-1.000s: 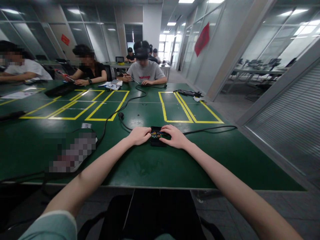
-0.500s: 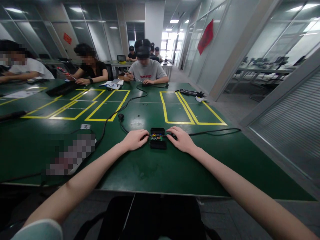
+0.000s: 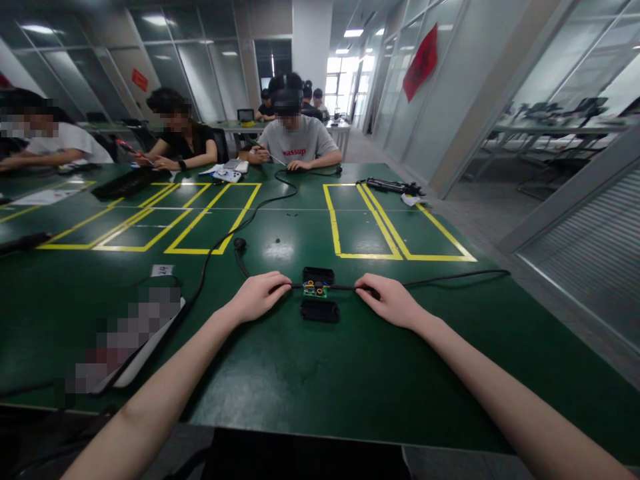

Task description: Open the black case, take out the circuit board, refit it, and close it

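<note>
A small green circuit board (image 3: 315, 289) with coloured parts lies on the green table (image 3: 300, 373), a black cable running out of it to both sides. One black casing half (image 3: 319, 274) lies just behind the board, the other (image 3: 320, 311) just in front. My left hand (image 3: 260, 295) pinches the cable left of the board. My right hand (image 3: 389, 300) pinches the cable (image 3: 450, 277) on the right. Both hands rest on the table, apart from the board.
Yellow tape rectangles (image 3: 370, 227) mark the table beyond. A black cord with a plug (image 3: 240, 243) runs toward the far side. A blurred flat item (image 3: 125, 333) lies at left. Three people (image 3: 295, 140) sit working at the far edge; a black tool (image 3: 385, 186) lies at far right.
My hands moved apart, off the black casing and out along the cable. The casing now lies in two halves with the board bare between them. The view shifted slightly.
</note>
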`<state>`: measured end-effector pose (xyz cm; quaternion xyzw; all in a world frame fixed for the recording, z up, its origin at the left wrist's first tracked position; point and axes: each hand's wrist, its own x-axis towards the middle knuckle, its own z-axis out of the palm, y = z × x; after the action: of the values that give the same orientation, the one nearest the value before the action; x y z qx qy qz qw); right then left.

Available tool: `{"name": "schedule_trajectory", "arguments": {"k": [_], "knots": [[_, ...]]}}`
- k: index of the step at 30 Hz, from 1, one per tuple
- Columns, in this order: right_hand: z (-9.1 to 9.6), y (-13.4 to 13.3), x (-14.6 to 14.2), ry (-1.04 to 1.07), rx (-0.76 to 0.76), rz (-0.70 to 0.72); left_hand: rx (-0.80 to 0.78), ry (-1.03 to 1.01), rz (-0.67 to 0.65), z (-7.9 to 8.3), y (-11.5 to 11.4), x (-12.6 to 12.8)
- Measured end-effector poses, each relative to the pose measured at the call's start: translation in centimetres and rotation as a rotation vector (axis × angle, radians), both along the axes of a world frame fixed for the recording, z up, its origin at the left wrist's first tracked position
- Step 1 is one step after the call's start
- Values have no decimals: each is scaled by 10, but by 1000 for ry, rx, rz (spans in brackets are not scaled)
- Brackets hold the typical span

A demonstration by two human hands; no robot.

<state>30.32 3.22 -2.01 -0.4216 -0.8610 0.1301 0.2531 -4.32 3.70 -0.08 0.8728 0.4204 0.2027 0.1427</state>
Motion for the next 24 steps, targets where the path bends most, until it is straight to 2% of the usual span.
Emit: {"name": "schedule_trajectory", "arguments": {"k": [4,16,24], "knots": [[0,-5,2,25,40,28,-42,-56,5,0,-2,2],[13,-27,5,132,11,134,-208,-222,-36,13,-17,4],[24,-35,1,120,-38,195,-330,-234,-45,18,-22,6]]}}
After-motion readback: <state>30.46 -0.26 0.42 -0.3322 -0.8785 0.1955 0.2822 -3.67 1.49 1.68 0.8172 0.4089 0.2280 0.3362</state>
